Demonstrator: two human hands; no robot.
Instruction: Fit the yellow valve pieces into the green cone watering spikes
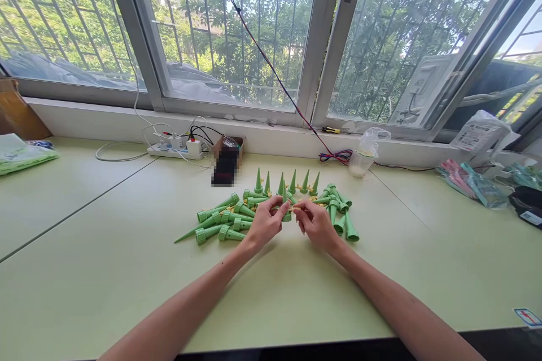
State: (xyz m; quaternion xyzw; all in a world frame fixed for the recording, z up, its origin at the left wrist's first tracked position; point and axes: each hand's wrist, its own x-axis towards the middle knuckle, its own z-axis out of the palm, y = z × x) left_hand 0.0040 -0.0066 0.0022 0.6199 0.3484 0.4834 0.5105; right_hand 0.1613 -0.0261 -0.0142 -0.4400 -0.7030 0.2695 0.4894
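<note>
My left hand (266, 221) is closed around a green plastic watering spike (284, 190), held with its tip up and its wide cap end below. In the fingertips of my right hand (315, 224) is a small yellow valve piece (295, 208), brought against the side of that spike. Whether the piece sits inside the spike cannot be made out. Beside my left hand lies a heap of green spikes (207, 232), and more spikes (350, 228) lie by my right hand. Behind the hands several spikes (258, 181) stand upright, with yellow pieces (300, 187) near them.
On the pale green table (127, 271), a power strip (175, 149) with cables and a small box (228, 161) stand at the back. A plastic cup (359, 161) in a bag is behind on the right. Bagged items (474, 183) lie far right, a green packet (25, 155) far left.
</note>
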